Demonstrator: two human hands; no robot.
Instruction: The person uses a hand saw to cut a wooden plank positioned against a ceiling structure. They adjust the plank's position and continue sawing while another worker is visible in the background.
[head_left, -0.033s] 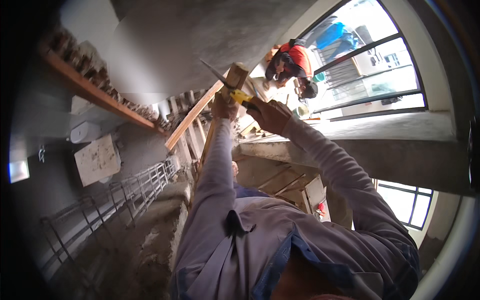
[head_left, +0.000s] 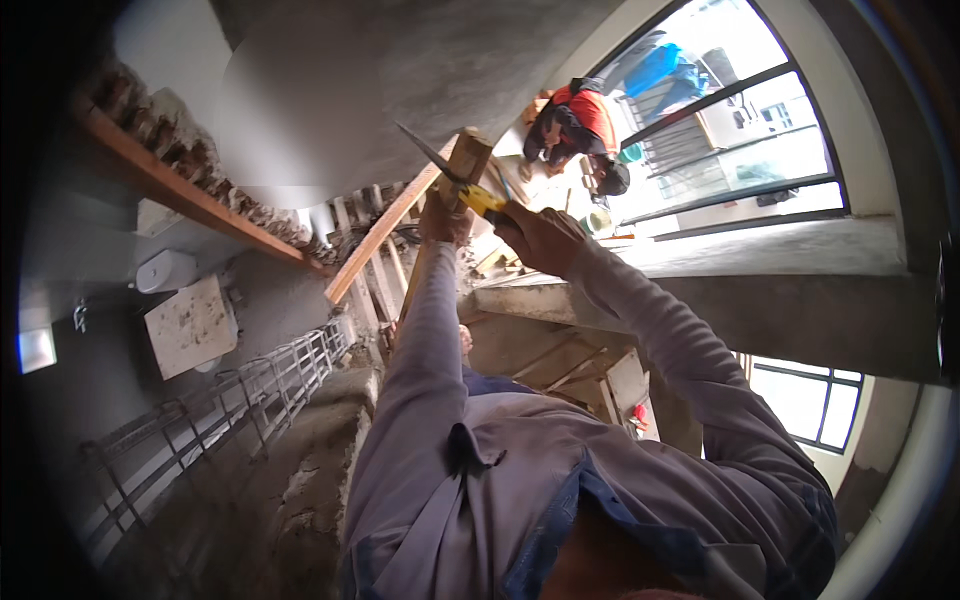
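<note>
Both my arms reach forward in the head view, in pale long sleeves. My left hand (head_left: 443, 220) is closed around a squared wooden beam (head_left: 467, 157), a little below its cut end. In my closed right hand (head_left: 547, 240) is a handsaw (head_left: 484, 202) with a yellow and black handle. Its narrow tapering blade (head_left: 424, 148) points up and to the left, lying across the beam just above my left hand. Whether the teeth are sunk into the wood cannot be made out. The lower length of the beam is mostly hidden by my left forearm.
A co-worker in an orange vest (head_left: 595, 115) bends beside a large window (head_left: 745, 120). A timber plank (head_left: 385, 240) slants behind my left arm. At left are a steel rebar cage (head_left: 250, 395), a stained board (head_left: 192, 325) and a long beam (head_left: 190, 195). A concrete ledge (head_left: 700, 305) runs along the right.
The view has shifted slightly. The saw handle and my right hand sit a touch lower against the beam; both grips are the same.
</note>
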